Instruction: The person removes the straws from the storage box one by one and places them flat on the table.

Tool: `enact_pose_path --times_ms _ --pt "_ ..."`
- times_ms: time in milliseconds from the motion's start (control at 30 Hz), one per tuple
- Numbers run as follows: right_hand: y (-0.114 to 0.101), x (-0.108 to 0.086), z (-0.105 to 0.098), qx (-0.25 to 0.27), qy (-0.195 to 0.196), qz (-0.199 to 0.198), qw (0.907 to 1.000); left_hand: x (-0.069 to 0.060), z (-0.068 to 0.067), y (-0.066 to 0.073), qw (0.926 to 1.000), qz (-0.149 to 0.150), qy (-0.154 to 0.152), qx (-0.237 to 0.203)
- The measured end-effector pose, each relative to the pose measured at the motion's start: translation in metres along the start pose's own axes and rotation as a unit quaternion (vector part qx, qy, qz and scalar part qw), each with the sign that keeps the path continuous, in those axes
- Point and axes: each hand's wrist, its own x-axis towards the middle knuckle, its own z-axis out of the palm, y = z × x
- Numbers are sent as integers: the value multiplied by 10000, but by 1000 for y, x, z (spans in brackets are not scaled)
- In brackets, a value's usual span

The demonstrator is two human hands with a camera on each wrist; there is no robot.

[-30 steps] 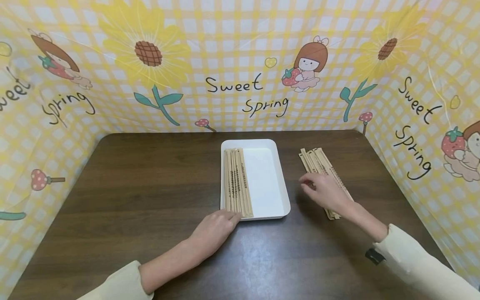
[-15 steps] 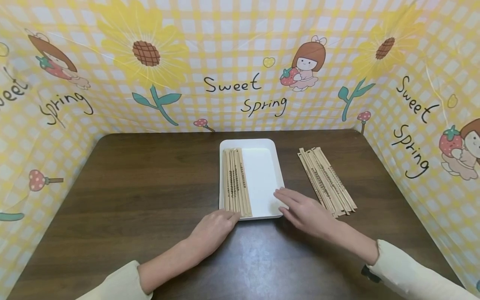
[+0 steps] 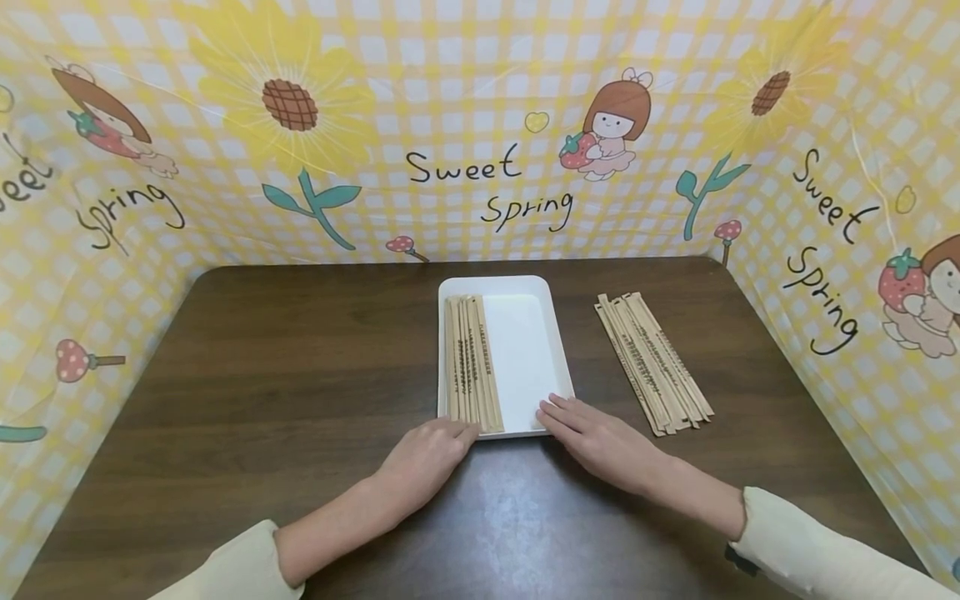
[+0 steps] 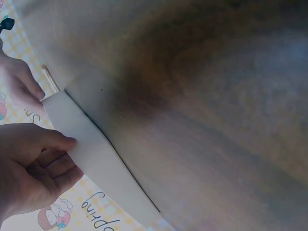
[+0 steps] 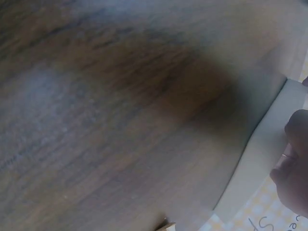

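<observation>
A shallow white tray (image 3: 528,358) lies on the table, with a row of slim paper-wrapped sticks (image 3: 471,362), dark print on their sleeves, along its left side. My left hand (image 3: 427,454) grips the tray's near-left corner; in the left wrist view, the left hand's thumb (image 4: 60,141) presses the outer wall while the fingers go over the rim. At the near-right corner, my right hand (image 3: 600,442) holds the rim in the same way, its thumb (image 5: 296,127) against the outer wall in the right wrist view. The wrapped contents are hidden by the paper.
To the right of the tray lies a second pile of the same wrapped sticks (image 3: 656,367), slanting, loosely stacked. The dark wooden table (image 3: 300,358) is bounded at the back and sides by yellow checked cloth (image 3: 465,92) printed with flowers and figures.
My right hand has come left from above the right pile to the tray's near-right corner and taken hold of the rim. The left hand and the tray have hardly moved.
</observation>
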Motion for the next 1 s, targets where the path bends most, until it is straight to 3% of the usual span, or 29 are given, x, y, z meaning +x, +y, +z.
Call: enact_pose_path --times_ms 267,400,467,533,600,633,667,700,733,833,867,900,933,967,1000 --pt "0 -2 2 -108 -126 -41 9999 1 -2 -2 9999 68 -99 -35" --pt "0 -1 3 -81 -123 -52 9999 7 -8 -7 9968 -138 -422 -659" --pt "0 -1 3 -85 -141 -41 9999 15 -13 -10 9891 -425 -604 -1276" --pt "0 -1 2 -79 -150 -25 9999 24 -17 -15 9761 -751 -683 -1923" --pt "0 -1 3 -71 -152 -7 9999 33 -20 -20 9545 -1224 -767 -2610" --pt "0 -1 3 -71 -155 0 9999 38 -22 -23 9373 -1522 -862 -3013" --pt "0 -1 3 -65 -168 21 9998 44 -23 -26 9128 -1869 -942 -3506" --pt "0 -1 3 -56 -182 36 9998 49 -23 -29 8797 -2254 -1016 -4062" --pt "0 -2 3 -55 -199 58 9998 53 -23 -32 8414 -2648 -1047 -4593" --pt "-1 -1 2 -52 -264 120 9996 68 -21 -41 7061 -3758 -1002 -5918" --pt "-1 -1 2 -50 -281 136 9995 72 -20 -44 6705 -3975 -939 -6194" --pt "-1 -1 2 -54 -284 136 9995 76 -19 -47 6466 -4129 -906 -6350" --pt "-1 -1 2 -57 -281 132 9995 80 -18 -49 6305 -4240 -894 -6439" --pt "0 0 2 -58 -282 124 9995 83 -16 -52 6176 -4336 -876 -6504" --pt "0 0 1 -58 -281 112 9995 86 -15 -54 6098 -4404 -874 -6532"
